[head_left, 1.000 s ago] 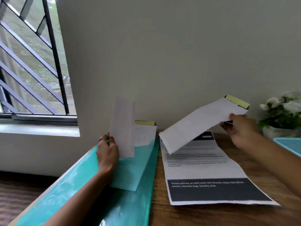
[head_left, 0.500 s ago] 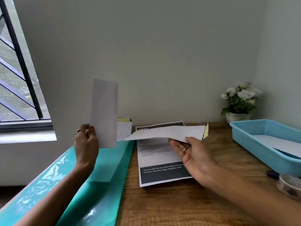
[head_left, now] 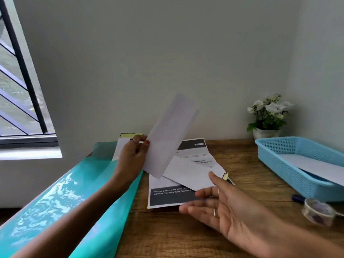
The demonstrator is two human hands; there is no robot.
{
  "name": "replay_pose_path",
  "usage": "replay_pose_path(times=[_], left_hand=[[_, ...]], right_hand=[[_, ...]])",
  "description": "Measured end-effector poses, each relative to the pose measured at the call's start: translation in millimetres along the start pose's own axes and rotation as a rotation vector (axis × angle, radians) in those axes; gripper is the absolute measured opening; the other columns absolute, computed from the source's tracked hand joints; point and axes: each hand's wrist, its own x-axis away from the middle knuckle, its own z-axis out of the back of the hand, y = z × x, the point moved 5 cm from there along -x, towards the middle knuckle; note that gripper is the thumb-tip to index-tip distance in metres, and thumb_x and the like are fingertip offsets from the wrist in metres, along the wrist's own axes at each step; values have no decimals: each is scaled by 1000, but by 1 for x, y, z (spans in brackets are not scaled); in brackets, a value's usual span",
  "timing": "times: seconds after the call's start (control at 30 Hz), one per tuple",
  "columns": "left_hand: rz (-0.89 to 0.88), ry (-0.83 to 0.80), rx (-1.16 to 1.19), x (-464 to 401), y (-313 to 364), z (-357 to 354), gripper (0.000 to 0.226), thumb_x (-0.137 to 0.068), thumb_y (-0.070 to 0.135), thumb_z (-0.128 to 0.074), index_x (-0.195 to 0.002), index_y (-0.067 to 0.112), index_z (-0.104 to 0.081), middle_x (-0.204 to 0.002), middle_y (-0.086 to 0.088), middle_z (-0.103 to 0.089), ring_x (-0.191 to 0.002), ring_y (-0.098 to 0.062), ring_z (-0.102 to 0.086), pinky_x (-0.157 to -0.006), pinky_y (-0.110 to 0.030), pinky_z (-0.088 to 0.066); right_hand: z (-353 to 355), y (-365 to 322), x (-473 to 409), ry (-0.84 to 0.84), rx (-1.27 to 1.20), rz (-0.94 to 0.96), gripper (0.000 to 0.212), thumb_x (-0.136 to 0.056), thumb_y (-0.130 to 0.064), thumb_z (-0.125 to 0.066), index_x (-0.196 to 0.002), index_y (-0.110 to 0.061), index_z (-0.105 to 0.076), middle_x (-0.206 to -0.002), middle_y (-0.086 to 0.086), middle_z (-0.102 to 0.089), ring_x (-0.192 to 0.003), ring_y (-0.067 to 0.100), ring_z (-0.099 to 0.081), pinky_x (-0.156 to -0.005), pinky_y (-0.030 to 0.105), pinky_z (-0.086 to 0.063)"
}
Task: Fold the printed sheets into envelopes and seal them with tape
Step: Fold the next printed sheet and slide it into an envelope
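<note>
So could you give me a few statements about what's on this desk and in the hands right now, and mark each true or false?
1. The left hand pinches a folded white sheet held up off the table. True.
2. The right hand grips the tape roll. False: its fingers are spread, and the roll lies on the wooden table.
3. The blue basket holds white paper. True.
4. The envelope lies inside the basket. False: it rests on the printed sheet.
</note>
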Motion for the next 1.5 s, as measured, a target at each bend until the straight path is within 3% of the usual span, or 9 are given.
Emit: replay_pose_path(times=[0.17,0.3,0.47,0.57,0.8,1.03,1.2,1.3,1.5], left_hand=[[-80,-69,-156,-10,15,-29,23,-97,15,-45,-103,19,-66,-93,0,-66,-81,-16,-58,-69,-25,-43],[-160,-148,-281,-13,27,-48,20,-97,15,-44,-101,19,-63,-89,1,-63,-78,-16,-56,-63,-15,-40],[-206,-241,-326,-13,40,-64,19,-98,15,-42,-99,16,-61,-89,0,-63,-81,-16,-55,-59,-4,-34],[-265,-317,-370,-17,47,-74,20,-97,10,-42,-99,10,-63,-93,-7,-63,-88,-23,-56,-65,-17,-36],[-310,-452,-475,-18,61,-101,23,-98,14,-43,-108,12,-63,-114,-8,-54,-113,-28,-45,-99,-36,-33],[-120,-409,-446,-5,54,-105,57,-90,42,-53,-138,21,-30,-143,-8,-39,-128,-27,-39,-106,-42,-35],[26,-630,-691,21,27,-127,77,-83,61,-52,-141,15,-34,-144,-7,-42,-126,-24,-44,-100,-33,-38],[100,-733,-743,36,14,-139,84,-79,67,-51,-144,19,-28,-147,-3,-37,-130,-23,-39,-106,-40,-37],[67,-719,-815,43,11,-139,86,-80,71,-42,-145,18,-24,-151,-2,-28,-136,-24,-29,-110,-48,-28]], right_hand=[[29,-51,13,110,176,341,22,-91,-21,-56,-106,-4,-54,-95,24,-67,-80,31,-70,-58,30,-58],[57,-91,15,299,212,486,14,-88,-16,-60,-99,-9,-55,-95,14,-59,-77,22,-60,-60,31,-54],[80,-110,8,408,388,475,47,-75,-23,-74,-114,-18,-49,-105,8,-57,-96,23,-55,-79,36,-49],[84,-111,6,315,401,422,59,-62,-24,-77,-115,-16,-52,-107,10,-66,-98,27,-64,-85,42,-52],[91,-110,8,274,489,445,28,-81,-10,-67,-108,-14,-60,-104,7,-68,-83,20,-68,-50,27,-58],[106,-133,38,445,570,596,31,-86,-9,-61,-116,-8,-56,-100,5,-64,-74,17,-68,-61,23,-59],[117,-138,60,597,679,641,34,-88,-10,-61,-121,-7,-55,-94,1,-64,-70,13,-66,-55,17,-52],[120,-134,62,621,755,625,32,-89,-10,-60,-120,-8,-57,-93,-1,-65,-66,9,-67,-50,10,-47],[132,-129,61,639,848,560,37,-88,-10,-62,-124,-12,-56,-97,2,-70,-74,16,-72,-73,32,-59]])
